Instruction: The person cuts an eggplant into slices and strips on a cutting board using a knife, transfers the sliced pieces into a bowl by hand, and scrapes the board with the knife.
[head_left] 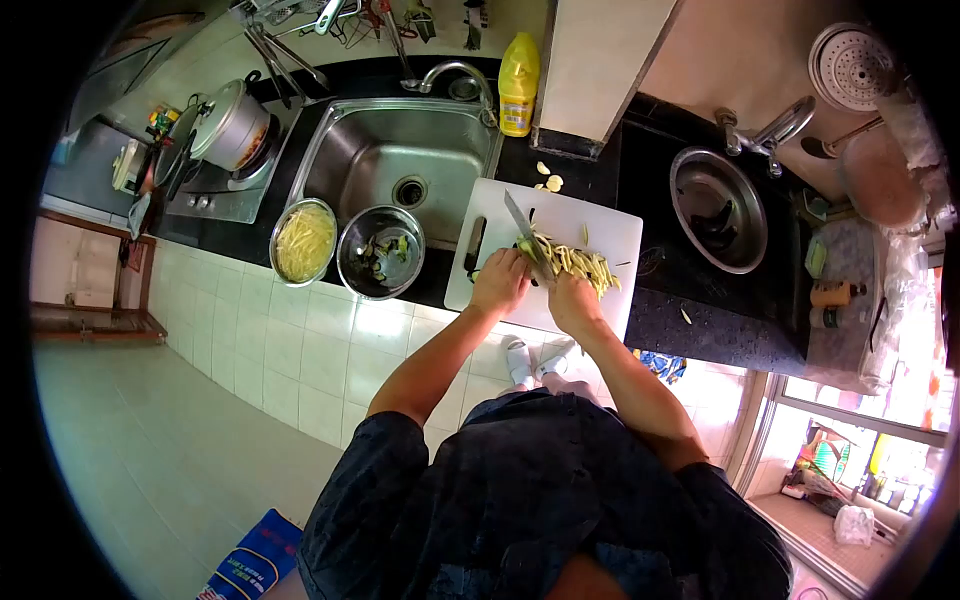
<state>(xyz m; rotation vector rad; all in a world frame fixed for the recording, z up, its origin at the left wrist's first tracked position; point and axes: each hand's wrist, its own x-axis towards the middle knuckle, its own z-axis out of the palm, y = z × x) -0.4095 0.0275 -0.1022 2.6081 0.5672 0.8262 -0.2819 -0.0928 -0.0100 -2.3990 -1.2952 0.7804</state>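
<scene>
My right hand [575, 302] is wrapped round the handle of a kitchen knife [518, 220], its blade pointing away from me over a white cutting board [480, 205]. Curled fingers of my left hand [502, 280] press on a green vegetable piece [524, 245] just left of the blade; much of that piece is hidden. Right of the knife lies a pile of pale yellow-green vegetable strips [588, 266]. A few loose strips are scattered over the board.
Left of the board stand a bowl of pale shreds [304, 243] and a metal bowl with dark green scraps [372, 225]. Behind them is a steel sink [375, 160]. Peeled garlic cloves [553, 183], a yellow bottle [518, 85] and a metal basin [750, 215] are near the board.
</scene>
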